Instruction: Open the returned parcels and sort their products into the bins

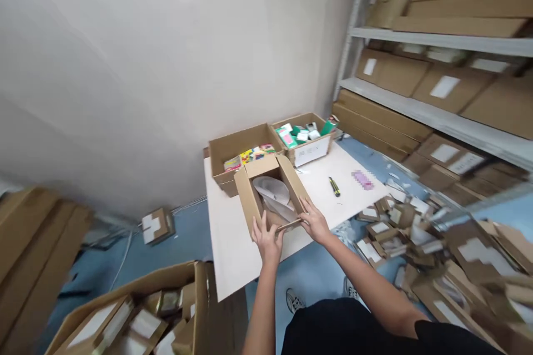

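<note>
An open brown cardboard box (249,195) stands on a white board (233,244) laid low over the floor. Inside the box lies a pale grey-white object (272,191) in wrapping. My left hand (266,239) presses against the box's near left corner, fingers stretched up along the flap. My right hand (313,221) grips the near right side flap, with fingers curled over its edge. A thin cardboard flap (288,226) lies between both hands.
Behind stand two open boxes, one with colourful packets (248,155), one with green and white packs (300,134). A utility knife (334,186) and a pink item (362,179) lie on the board. Flat cartons are heaped at right (433,249), shelving behind (437,44), another open carton lower left (133,310).
</note>
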Tool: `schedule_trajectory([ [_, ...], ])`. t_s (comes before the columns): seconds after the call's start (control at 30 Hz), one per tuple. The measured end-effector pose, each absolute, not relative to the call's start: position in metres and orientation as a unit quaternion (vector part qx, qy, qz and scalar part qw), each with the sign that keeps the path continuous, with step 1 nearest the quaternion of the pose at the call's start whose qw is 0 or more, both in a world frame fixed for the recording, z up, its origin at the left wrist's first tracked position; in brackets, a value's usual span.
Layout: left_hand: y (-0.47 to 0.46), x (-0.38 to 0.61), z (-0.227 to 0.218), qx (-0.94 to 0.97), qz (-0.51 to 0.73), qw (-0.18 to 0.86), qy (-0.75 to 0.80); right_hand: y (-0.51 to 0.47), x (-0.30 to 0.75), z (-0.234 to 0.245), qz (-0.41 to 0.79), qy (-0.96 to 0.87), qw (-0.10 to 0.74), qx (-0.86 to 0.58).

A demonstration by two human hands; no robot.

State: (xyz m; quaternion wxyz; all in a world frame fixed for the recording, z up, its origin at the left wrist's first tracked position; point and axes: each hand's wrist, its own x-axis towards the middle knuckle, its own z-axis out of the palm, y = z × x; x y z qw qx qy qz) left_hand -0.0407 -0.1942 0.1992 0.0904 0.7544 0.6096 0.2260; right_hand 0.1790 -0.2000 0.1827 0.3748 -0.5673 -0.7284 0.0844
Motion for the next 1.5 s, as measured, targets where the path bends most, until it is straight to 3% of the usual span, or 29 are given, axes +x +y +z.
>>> schedule_trajectory([
  [0.33,-0.176,0.252,0.247,0.892,0.273,0.098,0.348,-0.296,0.437,0.222,-0.051,-0.542,0.379,-0.748],
  [0.57,-0.246,0.463,0.251,0.948,0.217,0.167,0.164,-0.426,0.586,0.221,-0.116,-0.385,0.389,-0.829],
  [0.83,-0.349,0.613,0.253,0.964,0.173,0.202,-0.024,-0.566,0.665,0.224,-0.190,-0.234,0.327,-0.896],
  [1.17,-0.446,0.722,0.242,0.938,0.148,0.260,-0.174,-0.688,0.723,0.214,-0.243,-0.086,0.221,-0.941],
  [1.5,-0.407,0.707,0.226,0.941,0.146,0.286,-0.105,-0.715,0.743,0.156,-0.197,-0.049,0.294,-0.934],
])
